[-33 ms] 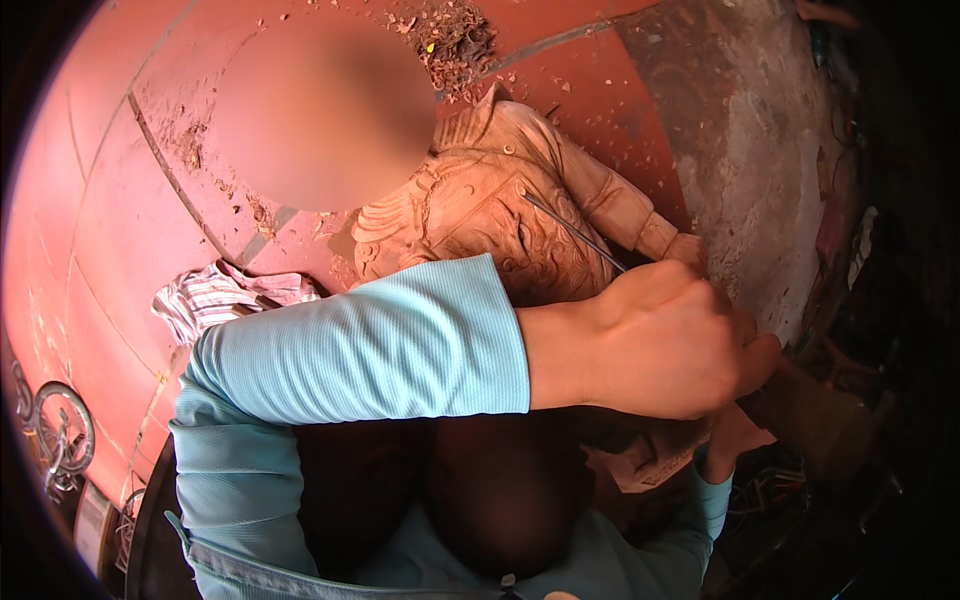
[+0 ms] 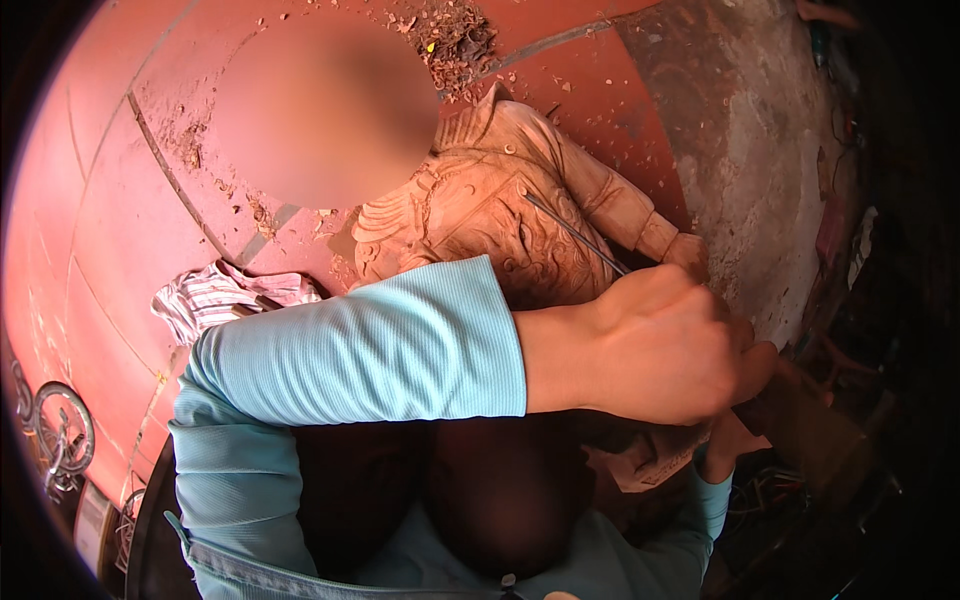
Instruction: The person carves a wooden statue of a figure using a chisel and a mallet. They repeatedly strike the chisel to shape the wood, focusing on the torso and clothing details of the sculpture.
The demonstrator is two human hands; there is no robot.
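Observation:
A brown carved wooden figure (image 2: 470,205), with curling relief and folds, lies in the middle of the view. My left arm, in a light blue sleeve, crosses in front of its lower part. My left hand (image 2: 655,350) is closed in a fist at the right. From behind the fist a thin metal carving tool (image 2: 572,232) slants up and left, its tip over the carved relief. The tool's handle is hidden. Low at the right, my right hand (image 2: 722,455) shows only in part, next to the wood's lower end; its fingers are hidden.
Wood shavings (image 2: 455,45) lie heaped on the red tiled floor (image 2: 110,200) beyond the carving. A striped cloth (image 2: 215,295) is at the left, and a bicycle wheel (image 2: 63,427) stands at the far left. Grey, worn concrete (image 2: 760,180) runs along the right.
My left hand has shifted very slightly, with the metal tool's tip still over nearly the same spot. The carving has not moved.

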